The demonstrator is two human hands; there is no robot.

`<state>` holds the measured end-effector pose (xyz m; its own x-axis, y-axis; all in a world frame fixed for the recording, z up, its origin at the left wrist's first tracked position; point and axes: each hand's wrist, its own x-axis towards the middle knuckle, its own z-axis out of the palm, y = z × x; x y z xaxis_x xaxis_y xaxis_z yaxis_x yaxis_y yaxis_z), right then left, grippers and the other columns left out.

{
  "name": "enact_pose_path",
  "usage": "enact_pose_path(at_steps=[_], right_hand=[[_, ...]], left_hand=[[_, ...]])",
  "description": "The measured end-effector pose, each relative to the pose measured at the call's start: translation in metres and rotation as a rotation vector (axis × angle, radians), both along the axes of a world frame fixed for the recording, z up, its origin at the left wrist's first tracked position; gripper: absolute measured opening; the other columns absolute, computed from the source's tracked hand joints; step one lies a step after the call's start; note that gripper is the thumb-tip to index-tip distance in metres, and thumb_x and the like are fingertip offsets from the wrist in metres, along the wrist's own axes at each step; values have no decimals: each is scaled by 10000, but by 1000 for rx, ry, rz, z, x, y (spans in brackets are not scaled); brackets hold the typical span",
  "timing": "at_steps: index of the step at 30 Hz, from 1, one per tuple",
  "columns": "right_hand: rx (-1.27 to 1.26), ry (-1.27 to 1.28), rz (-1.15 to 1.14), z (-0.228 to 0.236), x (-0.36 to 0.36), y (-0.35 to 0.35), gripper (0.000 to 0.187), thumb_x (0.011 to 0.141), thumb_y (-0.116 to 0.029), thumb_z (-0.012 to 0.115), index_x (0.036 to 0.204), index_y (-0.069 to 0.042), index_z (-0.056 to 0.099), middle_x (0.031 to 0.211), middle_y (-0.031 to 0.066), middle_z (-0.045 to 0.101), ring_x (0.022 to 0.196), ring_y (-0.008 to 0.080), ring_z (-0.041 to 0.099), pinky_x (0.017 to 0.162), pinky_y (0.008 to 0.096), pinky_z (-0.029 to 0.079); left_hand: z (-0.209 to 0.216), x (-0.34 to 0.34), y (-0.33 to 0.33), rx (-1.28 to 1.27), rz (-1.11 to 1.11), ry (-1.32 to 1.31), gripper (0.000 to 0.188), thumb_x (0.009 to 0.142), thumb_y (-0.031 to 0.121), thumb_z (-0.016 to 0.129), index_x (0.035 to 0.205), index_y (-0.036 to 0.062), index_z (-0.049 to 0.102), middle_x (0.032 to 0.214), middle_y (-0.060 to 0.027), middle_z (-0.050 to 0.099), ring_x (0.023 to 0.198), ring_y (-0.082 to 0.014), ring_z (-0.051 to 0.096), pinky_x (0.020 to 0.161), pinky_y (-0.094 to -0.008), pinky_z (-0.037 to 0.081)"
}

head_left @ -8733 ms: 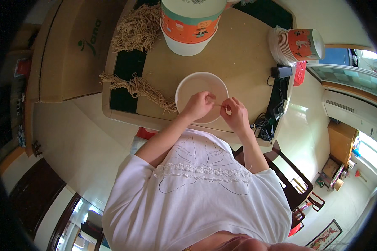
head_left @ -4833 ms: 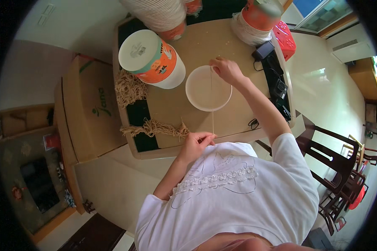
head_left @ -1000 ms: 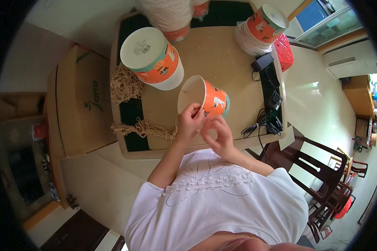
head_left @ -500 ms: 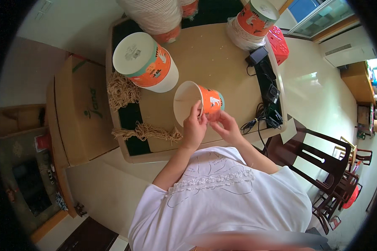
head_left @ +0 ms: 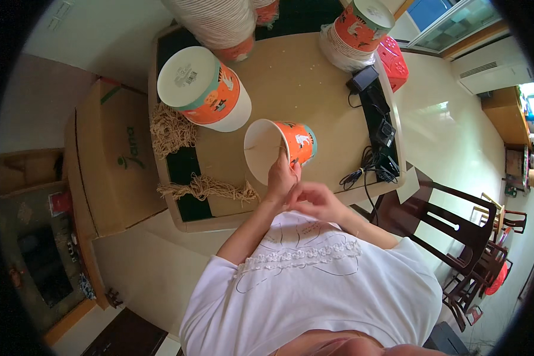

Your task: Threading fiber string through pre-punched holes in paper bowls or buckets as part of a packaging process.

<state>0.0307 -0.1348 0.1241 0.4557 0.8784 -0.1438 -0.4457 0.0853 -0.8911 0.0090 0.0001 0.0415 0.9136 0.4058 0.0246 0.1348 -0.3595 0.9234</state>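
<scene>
An orange, white and teal paper bucket (head_left: 301, 141) lies tipped on the brown tabletop, its white open mouth facing left. My left hand (head_left: 283, 179) is closed on the near part of its rim, thumb and fingers on the wall. Inside the mouth shows a short, thin tan strand (head_left: 252, 147). My right hand (head_left: 319, 200) is off the bucket, close beside my left hand and wrist. Its fingers are bent together and slightly blurred; anything between them is too small to make out.
Upside-down stacked buckets (head_left: 219, 98) stand at the left, beside bundles of tan string (head_left: 210, 188). More wrapped bucket stacks (head_left: 222, 26) are at the back, one topped by a bucket (head_left: 362, 26). A black adapter (head_left: 363, 79) and coiled cables (head_left: 368, 169) lie along the right edge.
My right hand has let go of the bucket's side and moved toward me, close to my left wrist. My left hand stays on the rim, slightly lower.
</scene>
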Motion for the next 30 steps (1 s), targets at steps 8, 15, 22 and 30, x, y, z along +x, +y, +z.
enact_pose_path(at_steps=[8, 15, 22, 30], right_hand=[[-293, -331, -549, -66, 29, 3, 77, 877, 3, 589, 924, 5, 528, 898, 32, 569, 842, 104, 577, 766, 249, 499], [-141, -68, -323, -56, 37, -12, 83, 883, -13, 595, 927, -2, 525, 915, 42, 584, 854, 119, 584, 799, 263, 494], [11, 92, -210, -42, 32, -35, 68, 895, -40, 589, 896, -27, 523, 887, 38, 596, 821, 107, 577, 757, 250, 475], [2, 173, 63, -40, 19, -30, 45, 907, -41, 566, 911, -31, 522, 858, 33, 588, 776, 105, 564, 707, 252, 479]], left_hand=[[31, -7, 0, -118, -122, 106, 311, 803, -6, 575, 1112, 14, 541, 908, -206, 641, 835, -390, 630, 698, -427, 507], [37, -7, -13, 137, -10, -27, 499, 813, -8, 581, 1293, 36, 456, 895, -219, 630, 818, -376, 639, 692, -401, 516], [49, -7, -29, 236, 97, 123, 659, 799, -5, 557, 1414, 81, 335, 838, -176, 626, 711, -317, 630, 637, -398, 509], [26, -20, -32, 99, 45, 203, 668, 795, 67, 576, 1418, 113, 341, 756, -99, 605, 687, -229, 635, 620, -357, 500]])
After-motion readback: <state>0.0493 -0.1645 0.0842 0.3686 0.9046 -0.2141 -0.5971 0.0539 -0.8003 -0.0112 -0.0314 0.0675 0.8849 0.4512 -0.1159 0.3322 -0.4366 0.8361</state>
